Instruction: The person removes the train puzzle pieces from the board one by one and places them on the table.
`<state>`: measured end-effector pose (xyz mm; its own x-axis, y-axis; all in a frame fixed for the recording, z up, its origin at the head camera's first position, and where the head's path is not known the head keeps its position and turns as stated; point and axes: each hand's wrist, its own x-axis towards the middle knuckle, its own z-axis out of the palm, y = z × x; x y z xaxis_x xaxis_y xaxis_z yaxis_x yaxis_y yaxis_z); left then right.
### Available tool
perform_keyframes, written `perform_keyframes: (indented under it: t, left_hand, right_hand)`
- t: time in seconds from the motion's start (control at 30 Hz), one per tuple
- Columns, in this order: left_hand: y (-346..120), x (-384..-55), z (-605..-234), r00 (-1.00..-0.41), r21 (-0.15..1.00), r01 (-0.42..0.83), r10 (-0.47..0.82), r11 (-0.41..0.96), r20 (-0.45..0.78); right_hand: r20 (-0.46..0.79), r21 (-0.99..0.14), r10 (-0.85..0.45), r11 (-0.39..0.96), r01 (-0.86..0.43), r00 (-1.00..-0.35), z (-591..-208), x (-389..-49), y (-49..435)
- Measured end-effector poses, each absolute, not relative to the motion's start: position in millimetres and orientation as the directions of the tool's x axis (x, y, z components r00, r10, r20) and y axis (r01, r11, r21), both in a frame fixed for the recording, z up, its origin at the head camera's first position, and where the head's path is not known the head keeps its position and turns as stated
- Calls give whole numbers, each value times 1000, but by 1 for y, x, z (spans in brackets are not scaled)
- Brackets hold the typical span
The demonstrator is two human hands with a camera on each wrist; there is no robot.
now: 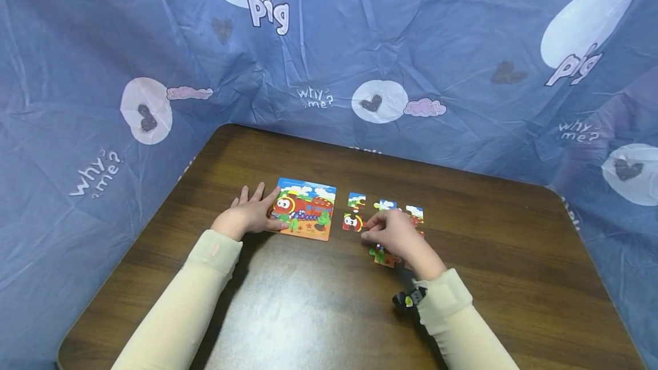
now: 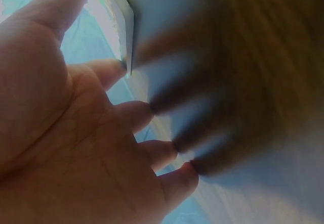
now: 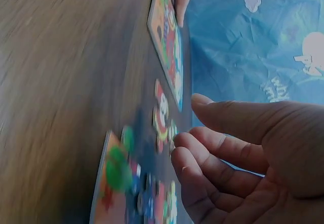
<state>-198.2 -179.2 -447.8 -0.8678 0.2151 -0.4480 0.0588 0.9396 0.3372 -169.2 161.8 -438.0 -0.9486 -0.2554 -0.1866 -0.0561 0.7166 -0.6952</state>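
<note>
A train picture board [image 1: 303, 210] lies flat on the table, with a red engine with eyes on it. My left hand [image 1: 250, 214] rests at its left side, fingers spread, the thumb over the picture and the index fingertip at the edge. In the left wrist view the index finger [image 2: 106, 72] meets the board's edge [image 2: 129, 37]. My right hand [image 1: 393, 236] hovers over loose jigsaw pieces, fingers bent, just right of the eyed engine piece [image 1: 352, 222]. The right wrist view shows a gap between thumb [image 3: 228, 115] and fingers, nothing visible in it.
Behind the eyed piece lies a sky-and-green corner piece [image 1: 357, 200]. Several more pieces, such as a green and orange one [image 1: 384, 257], lie around and partly under the right hand. A patterned blue cloth [image 1: 329, 61] hangs behind the brown table [image 1: 493, 244].
</note>
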Motion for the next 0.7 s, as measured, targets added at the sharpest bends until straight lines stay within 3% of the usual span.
perform_keyframes:
  t: [0.7]
  left_hand:
    - [-182,-197,-448,-866,354,70,233,933,-442]
  right_hand:
    - [-103,-768,-334,626,-139,-937,-442,-188,83]
